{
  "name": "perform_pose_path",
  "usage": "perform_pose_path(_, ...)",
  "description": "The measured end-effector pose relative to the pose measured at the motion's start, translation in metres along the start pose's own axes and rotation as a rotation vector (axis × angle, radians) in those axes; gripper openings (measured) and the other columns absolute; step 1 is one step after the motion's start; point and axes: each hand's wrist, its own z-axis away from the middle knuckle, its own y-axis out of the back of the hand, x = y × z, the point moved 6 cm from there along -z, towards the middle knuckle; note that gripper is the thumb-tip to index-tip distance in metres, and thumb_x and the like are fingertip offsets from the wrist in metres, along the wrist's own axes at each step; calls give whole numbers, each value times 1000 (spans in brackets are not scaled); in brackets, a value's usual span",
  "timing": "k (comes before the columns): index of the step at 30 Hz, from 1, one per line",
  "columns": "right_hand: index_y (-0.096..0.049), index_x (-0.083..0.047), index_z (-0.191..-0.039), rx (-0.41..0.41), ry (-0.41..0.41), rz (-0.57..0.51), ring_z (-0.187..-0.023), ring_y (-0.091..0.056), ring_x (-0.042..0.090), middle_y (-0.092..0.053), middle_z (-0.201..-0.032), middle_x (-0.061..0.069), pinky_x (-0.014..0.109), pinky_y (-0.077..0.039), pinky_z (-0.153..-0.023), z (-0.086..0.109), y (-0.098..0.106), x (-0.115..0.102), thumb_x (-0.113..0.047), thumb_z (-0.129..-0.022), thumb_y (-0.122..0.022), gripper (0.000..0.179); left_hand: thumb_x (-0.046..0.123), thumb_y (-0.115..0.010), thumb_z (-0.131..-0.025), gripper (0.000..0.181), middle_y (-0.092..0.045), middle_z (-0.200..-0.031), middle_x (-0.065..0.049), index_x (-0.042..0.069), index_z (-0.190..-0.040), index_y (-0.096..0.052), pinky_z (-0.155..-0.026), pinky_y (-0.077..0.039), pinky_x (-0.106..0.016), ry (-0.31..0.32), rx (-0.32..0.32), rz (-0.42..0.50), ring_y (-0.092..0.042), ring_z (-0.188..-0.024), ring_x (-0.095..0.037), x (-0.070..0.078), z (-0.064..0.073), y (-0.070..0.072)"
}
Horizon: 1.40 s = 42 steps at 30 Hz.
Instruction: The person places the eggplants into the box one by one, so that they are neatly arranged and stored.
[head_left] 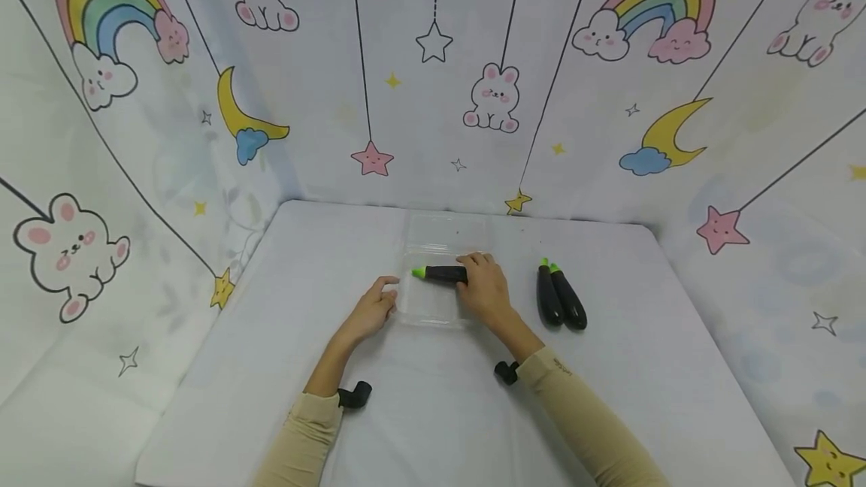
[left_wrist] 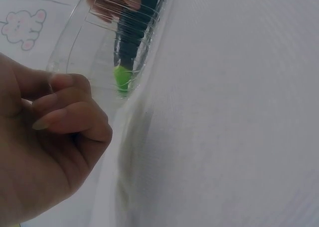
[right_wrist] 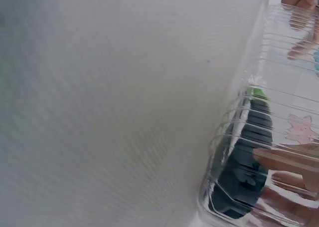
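Observation:
A clear plastic box (head_left: 428, 305) lies on the white table, its lid (head_left: 446, 231) folded back on the far side. Inside it an eggplant (head_left: 445, 273) with a bright green stem end lies crosswise, stem to the left. My right hand (head_left: 485, 291) grips the eggplant's thick end from above, and the hand covers that end in the head view. In the right wrist view the eggplant (right_wrist: 244, 162) shows through the ribbed wall, close to the box floor. At the box's left edge, my left hand (left_wrist: 65, 112) pinches the rim with curled fingers.
Two more eggplants (head_left: 549, 295) lie side by side on the table (head_left: 629, 367), right of the box. Behind and beside the table hangs a white cloth (head_left: 325, 81) printed with rainbows, rabbits and stars. Each wrist carries a small black camera (head_left: 356, 394).

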Motion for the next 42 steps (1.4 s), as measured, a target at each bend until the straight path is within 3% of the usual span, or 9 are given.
perform_pose_path(8,-67,-8,-135,12,-26,-4,-126,-57,33,-66,-132,12,49,-47,-106,3,6,4,-13,-89,-84,50,21,-40,-114,44,-56,-79,-14,2,-154,-41,-51,-35,-24,1,1,-11,-41,-58,-13,1,0,2)
perform_pose_path(14,-68,-8,-133,63,-58,-67,-126,-57,34,-67,-131,12,49,-47,-106,8,17,12,-14,-88,-85,48,19,-41,-114,43,-56,-79,-13,1,-153,-41,-52,-35,-24,-6,5,-13,-41,-58,-13,1,0,1)
perform_pose_path(27,-72,-6,-126,282,-210,-189,-118,-62,38,-69,-127,16,55,-54,-92,30,54,57,-20,-92,-81,38,19,-40,-114,43,-55,-79,-12,1,-153,-42,-54,-34,-25,-8,5,-26,-40,-60,-13,5,0,1)
perform_pose_path(42,-72,0,-125,340,-378,-239,-116,-61,46,-68,-125,23,64,-52,-87,65,73,116,-14,-94,-75,34,19,-39,-114,43,-55,-79,-13,1,-153,-40,-53,-34,-24,-5,-4,-12,-39,-59,-13,1,0,-1)
